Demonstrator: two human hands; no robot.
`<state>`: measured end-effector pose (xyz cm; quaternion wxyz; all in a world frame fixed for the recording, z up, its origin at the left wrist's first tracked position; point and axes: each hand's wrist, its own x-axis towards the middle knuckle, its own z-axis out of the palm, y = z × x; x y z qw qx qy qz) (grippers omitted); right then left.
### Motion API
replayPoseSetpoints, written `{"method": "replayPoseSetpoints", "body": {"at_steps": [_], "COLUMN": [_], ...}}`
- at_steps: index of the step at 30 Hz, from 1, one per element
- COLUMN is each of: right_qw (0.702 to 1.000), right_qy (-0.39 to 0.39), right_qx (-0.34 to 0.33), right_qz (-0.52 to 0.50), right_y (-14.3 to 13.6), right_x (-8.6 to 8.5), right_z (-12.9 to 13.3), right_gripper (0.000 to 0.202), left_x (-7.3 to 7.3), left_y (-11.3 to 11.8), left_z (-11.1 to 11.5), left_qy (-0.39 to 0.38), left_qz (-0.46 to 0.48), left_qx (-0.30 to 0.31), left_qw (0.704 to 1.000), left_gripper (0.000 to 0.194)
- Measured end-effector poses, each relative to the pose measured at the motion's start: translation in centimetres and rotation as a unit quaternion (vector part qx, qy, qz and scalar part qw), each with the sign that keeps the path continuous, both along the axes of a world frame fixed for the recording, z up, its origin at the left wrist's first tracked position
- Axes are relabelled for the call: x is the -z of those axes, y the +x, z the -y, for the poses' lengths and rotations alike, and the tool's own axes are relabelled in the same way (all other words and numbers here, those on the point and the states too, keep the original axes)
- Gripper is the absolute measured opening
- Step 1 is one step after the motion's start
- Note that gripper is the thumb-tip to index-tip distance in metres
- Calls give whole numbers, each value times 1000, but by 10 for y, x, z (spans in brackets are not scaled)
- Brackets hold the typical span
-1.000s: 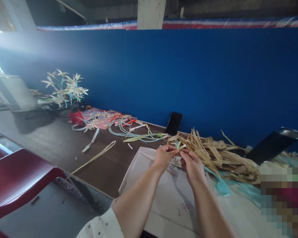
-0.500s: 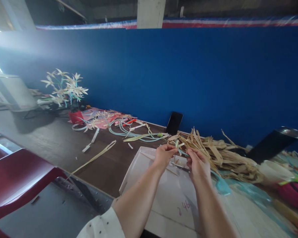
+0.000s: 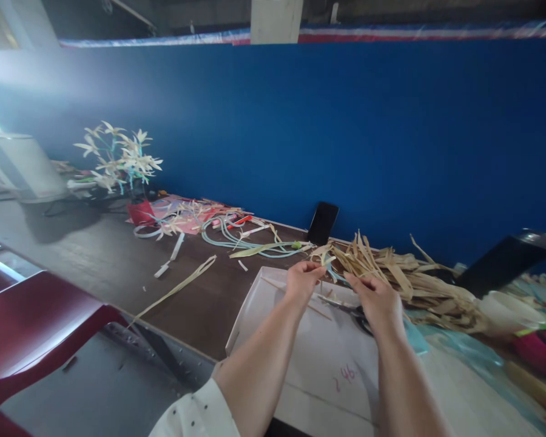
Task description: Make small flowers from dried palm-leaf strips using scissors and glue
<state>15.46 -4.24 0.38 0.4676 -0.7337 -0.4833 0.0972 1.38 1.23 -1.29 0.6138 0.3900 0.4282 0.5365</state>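
My left hand [image 3: 304, 283] is closed in a pinch at the base of a small pale husk flower [image 3: 324, 258], above the far end of a white box lid [image 3: 300, 352]. A light-blue strip [image 3: 335, 275] runs from the flower toward my right hand [image 3: 378, 298], whose thumb and forefinger are pinched on its end. Under my right hand lie scissors [image 3: 364, 321], partly hidden by it. A thin wooden stick [image 3: 318, 312] rests in the lid by my left wrist. The lid bears red handwritten marks.
A heap of dried husks [image 3: 418, 279] lies at the right, before a black flask [image 3: 505, 261]. A phone [image 3: 323, 223] leans on the blue partition [image 3: 273, 133]. Coiled blue stems [image 3: 222, 233] and a potted husk-flower plant [image 3: 122, 158] stand leftward; a red chair [image 3: 45, 328] is at left.
My right hand has moved a little to the right, away from my left, uncovering more of the scissors. The left hand keeps its pinch. The view has shifted slightly.
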Motion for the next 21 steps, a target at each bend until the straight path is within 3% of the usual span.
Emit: {"method": "replayPoseSetpoints", "body": {"at_steps": [5, 15, 21], "right_qw": [996, 996, 996], "right_qy": [-74, -86, -77], "right_qx": [-55, -18, -16], "right_qz": [6, 21, 40], "right_y": [-4, -3, 1], "right_x": [1, 1, 5], "right_z": [0, 1, 0], "right_gripper": [38, 20, 20], "left_x": [0, 6, 5], "left_y": [0, 1, 1], "left_z": [1, 0, 1], "left_qy": [4, 17, 19], "left_qz": [2, -17, -11], "left_qx": [1, 1, 4], "left_qw": [1000, 1000, 1000], "left_gripper": [14, 19, 19]}}
